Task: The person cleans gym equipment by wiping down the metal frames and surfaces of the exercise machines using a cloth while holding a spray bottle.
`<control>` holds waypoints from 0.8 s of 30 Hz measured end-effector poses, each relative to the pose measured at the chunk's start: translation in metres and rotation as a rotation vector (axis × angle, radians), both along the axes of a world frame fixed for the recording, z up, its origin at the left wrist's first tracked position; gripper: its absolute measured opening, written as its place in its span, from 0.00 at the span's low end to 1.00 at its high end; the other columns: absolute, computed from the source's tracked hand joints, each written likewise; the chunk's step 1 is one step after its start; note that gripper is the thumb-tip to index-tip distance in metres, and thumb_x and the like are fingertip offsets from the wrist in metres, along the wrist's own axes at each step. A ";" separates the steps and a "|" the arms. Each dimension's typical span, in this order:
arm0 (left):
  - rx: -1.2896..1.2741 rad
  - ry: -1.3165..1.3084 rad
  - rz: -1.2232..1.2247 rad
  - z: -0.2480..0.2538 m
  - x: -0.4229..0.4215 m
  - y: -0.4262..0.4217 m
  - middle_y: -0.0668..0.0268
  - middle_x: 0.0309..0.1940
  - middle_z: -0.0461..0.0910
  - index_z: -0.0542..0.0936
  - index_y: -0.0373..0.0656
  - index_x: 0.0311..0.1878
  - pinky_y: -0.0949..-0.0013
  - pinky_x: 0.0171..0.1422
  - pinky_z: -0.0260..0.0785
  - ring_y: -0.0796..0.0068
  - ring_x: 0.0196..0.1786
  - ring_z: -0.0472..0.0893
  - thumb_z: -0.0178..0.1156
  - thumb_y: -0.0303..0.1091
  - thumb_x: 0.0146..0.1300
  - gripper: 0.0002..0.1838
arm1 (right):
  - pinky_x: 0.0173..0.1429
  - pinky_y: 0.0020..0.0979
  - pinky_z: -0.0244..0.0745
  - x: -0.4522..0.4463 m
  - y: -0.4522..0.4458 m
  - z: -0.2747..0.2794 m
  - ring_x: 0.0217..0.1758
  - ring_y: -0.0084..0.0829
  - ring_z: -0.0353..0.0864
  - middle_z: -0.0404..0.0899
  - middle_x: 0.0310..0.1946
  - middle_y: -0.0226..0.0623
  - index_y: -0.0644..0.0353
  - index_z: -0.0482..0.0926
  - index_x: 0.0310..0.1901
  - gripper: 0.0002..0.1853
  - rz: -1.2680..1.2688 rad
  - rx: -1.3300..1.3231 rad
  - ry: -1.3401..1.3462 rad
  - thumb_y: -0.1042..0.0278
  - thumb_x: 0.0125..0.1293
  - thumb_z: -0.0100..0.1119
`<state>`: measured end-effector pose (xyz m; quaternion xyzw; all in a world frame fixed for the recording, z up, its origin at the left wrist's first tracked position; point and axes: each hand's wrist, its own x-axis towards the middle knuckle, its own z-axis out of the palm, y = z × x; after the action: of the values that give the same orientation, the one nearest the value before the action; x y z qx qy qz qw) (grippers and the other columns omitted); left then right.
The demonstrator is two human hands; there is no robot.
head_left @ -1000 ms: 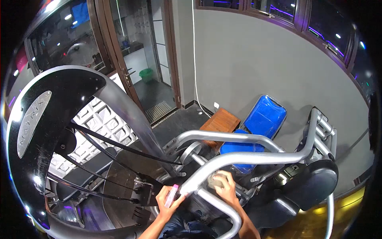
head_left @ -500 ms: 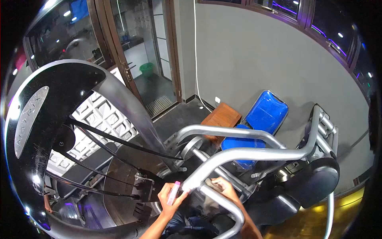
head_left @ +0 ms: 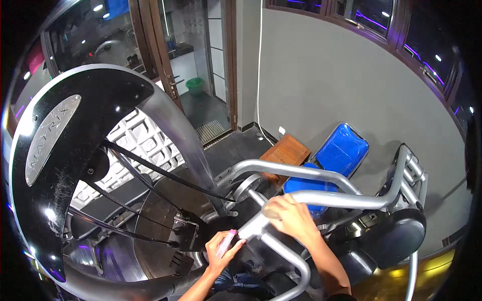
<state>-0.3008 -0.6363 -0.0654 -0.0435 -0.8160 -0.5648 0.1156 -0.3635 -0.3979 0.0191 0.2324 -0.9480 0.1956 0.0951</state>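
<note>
A small clear bottle with a pink cap (head_left: pixel 227 244) is in my left hand (head_left: pixel 217 257), the fingers closed around it. That hand is beside the lower end of a thick silver tube (head_left: pixel 326 199) of the exercise machine. My right hand (head_left: pixel 293 218) lies over the same tube, farther up, with its fingers curled on a brownish cloth (head_left: pixel 271 208). The cloth is pressed against the metal, and most of it is hidden under the fingers. Below both hands a thinner bent silver handle (head_left: pixel 291 258) curves toward me.
A black machine cover marked MATRIX (head_left: pixel 85 115) fills the left, with black cables (head_left: pixel 160 170) running from it. Behind the tubes stand a blue chair (head_left: pixel 343 146) and a brown wooden box (head_left: pixel 288 153). A black padded seat (head_left: pixel 399 231) is at the right.
My right hand has moved up from below the tube onto its top with the cloth. My left hand still holds the bottle. The view has shifted slightly.
</note>
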 end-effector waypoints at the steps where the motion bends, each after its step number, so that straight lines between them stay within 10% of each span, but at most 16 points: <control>1: 0.006 0.003 0.009 -0.004 -0.002 -0.001 0.61 0.33 0.86 0.86 0.35 0.40 0.73 0.37 0.74 0.75 0.31 0.83 0.78 0.31 0.51 0.15 | 0.48 0.36 0.82 -0.001 -0.007 -0.002 0.48 0.35 0.78 0.79 0.45 0.25 0.48 0.84 0.45 0.15 0.098 0.000 -0.020 0.67 0.53 0.67; 24: 0.079 -0.166 -0.094 0.012 0.011 -0.055 0.63 0.26 0.84 0.86 0.37 0.33 0.74 0.34 0.71 0.77 0.27 0.82 0.71 0.28 0.57 0.04 | 0.49 0.43 0.82 -0.082 -0.100 -0.002 0.40 0.47 0.87 0.87 0.33 0.45 0.49 0.91 0.36 0.16 0.345 0.585 -0.546 0.56 0.44 0.67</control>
<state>-0.2894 -0.6911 -0.0536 -0.0301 -0.7969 -0.6029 0.0228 -0.4453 -0.4978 0.0172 0.3441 -0.9013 -0.0141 -0.2629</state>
